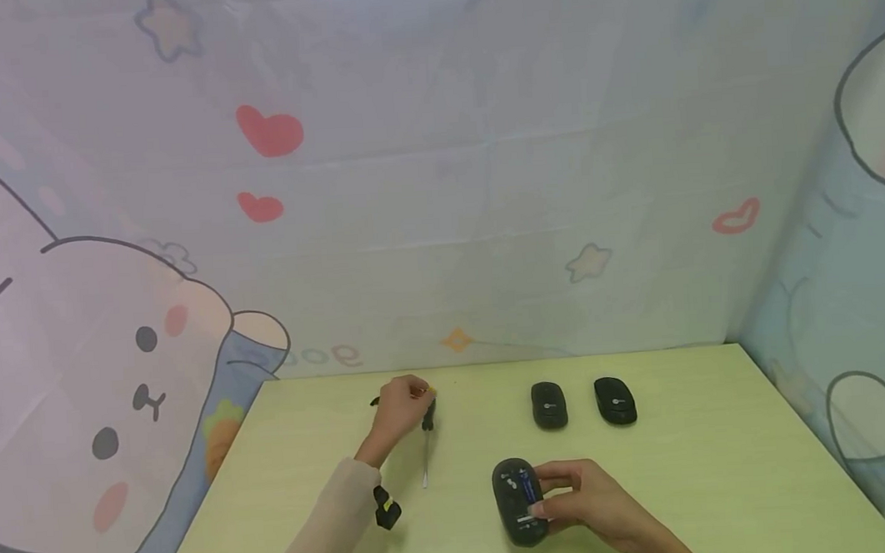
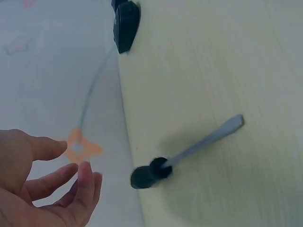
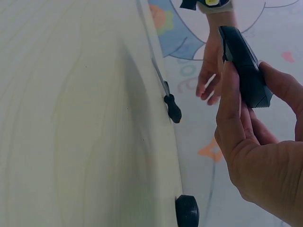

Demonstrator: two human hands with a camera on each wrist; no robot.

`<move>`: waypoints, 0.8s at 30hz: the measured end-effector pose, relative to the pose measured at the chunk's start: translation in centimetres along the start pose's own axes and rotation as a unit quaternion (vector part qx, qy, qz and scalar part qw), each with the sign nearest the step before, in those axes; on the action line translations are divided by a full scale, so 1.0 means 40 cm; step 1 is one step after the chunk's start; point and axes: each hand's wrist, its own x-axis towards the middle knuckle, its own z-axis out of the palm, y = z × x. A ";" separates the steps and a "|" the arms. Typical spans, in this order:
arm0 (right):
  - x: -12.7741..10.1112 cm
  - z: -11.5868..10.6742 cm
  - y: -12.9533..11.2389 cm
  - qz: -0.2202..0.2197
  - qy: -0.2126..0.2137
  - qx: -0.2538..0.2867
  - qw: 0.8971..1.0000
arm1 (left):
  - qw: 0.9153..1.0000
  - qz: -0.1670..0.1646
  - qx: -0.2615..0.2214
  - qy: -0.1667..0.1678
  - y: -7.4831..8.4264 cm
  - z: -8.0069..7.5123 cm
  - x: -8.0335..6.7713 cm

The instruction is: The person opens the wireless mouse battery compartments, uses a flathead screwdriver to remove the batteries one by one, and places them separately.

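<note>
while the right grip [image 1: 585,503] pinches a mouse [image 1: 510,507], its print [image 1: 525,519] is unreadable; the left grip [image 1: 400,411] — relaxed

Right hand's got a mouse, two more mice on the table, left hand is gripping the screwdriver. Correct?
Not quite: the left hand isn't gripping the screwdriver. The left wrist view shows it lying on the table, apart from that hand. The rest holds: the right hand has a mouse, with two more mice on the table.
</note>
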 end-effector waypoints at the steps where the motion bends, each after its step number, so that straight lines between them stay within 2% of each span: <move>1: 0.000 0.000 -0.001 0.000 0.000 0.000 1.000 | 1.000 0.011 -0.004 -0.005 0.009 -0.002 -0.007; 7: 0.001 0.003 0.000 0.000 -0.001 0.002 1.000 | 0.997 0.054 -0.008 -0.046 0.068 -0.011 -0.053; 11: 0.003 0.001 0.004 0.003 0.003 0.000 1.000 | 0.993 0.089 0.001 -0.081 0.098 -0.014 -0.087; 18: 0.005 0.000 0.005 0.014 0.014 -0.006 1.000 | 0.977 0.161 0.005 -0.142 0.139 -0.028 -0.146; 24: 0.004 0.001 0.007 0.015 0.016 -0.010 1.000 | 0.962 0.197 0.059 -0.179 0.177 -0.034 -0.195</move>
